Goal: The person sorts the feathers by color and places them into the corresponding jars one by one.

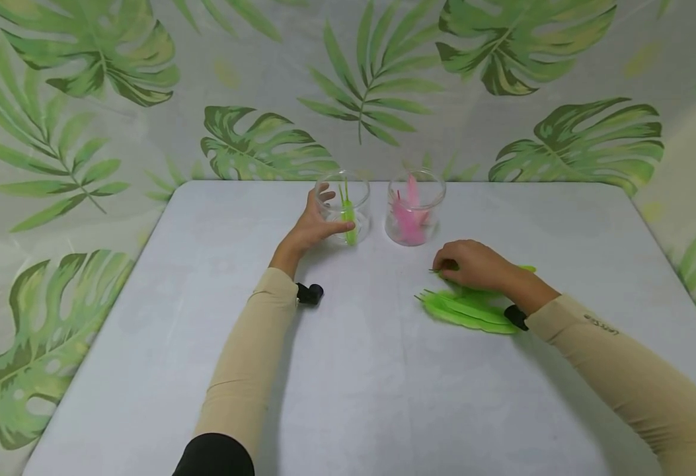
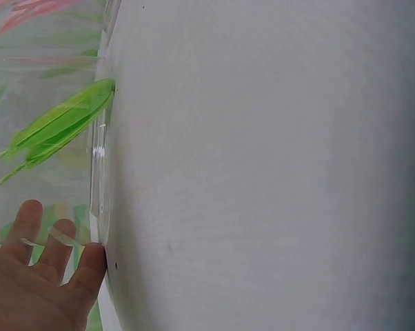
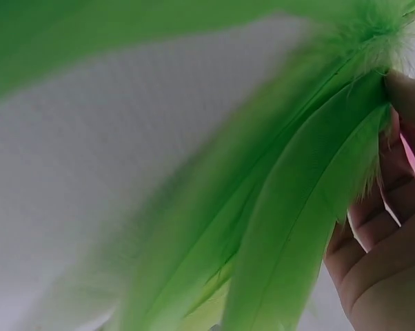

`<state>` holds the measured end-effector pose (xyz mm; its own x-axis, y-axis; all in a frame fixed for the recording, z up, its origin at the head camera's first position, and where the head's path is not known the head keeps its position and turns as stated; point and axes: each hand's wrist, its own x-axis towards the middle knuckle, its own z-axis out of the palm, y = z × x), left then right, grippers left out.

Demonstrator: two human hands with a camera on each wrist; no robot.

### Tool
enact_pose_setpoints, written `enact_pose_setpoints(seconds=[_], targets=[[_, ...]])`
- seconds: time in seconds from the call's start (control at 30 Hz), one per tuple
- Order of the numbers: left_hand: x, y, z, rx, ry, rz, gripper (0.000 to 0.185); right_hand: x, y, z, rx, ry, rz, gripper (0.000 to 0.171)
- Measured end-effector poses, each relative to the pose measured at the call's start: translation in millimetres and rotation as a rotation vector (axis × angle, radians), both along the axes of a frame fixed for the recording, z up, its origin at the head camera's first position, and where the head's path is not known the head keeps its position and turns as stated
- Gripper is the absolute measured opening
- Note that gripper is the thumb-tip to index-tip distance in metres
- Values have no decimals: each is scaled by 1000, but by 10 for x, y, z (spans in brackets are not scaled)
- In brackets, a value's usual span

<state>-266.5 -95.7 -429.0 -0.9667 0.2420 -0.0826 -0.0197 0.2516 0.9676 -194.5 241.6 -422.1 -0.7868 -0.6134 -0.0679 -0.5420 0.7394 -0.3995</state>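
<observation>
At the back of the table a clear round jar (image 1: 361,198) holds green feathers (image 1: 348,221) standing quill-up. My left hand (image 1: 312,228) grips this jar from its left side, thumb in front and fingers around behind. In the left wrist view the fingers (image 2: 54,252) lie against the clear wall. Further right, my right hand (image 1: 472,264) pinches a green feather (image 3: 311,179) near its quill between thumb and fingers; whether more than one is pinched I cannot tell. A loose pile of green feathers (image 1: 466,314) lies on the table just in front of that hand.
A second clear jar (image 1: 439,198), with pink feathers (image 1: 408,221) inside, stands right of the first, a small gap between them. The white table (image 1: 348,383) ends close behind both jars, against a leaf-patterned cloth (image 1: 383,152).
</observation>
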Motion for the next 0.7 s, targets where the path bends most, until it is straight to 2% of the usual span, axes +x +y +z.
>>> enact_pose_setpoints(seconds=[0.33, 0.57, 0.7], targets=[[-11, -8, -3, -7, -5, -2, 107, -5, 31, 74, -52, -1, -17, 10], [-2, -3, 31, -10, -5, 4, 106, -11, 73, 293, -105, -18, -56, 10], [5, -6, 26, -3, -3, 4, 106, -8, 121, 431, -153, 12, -64, 9]])
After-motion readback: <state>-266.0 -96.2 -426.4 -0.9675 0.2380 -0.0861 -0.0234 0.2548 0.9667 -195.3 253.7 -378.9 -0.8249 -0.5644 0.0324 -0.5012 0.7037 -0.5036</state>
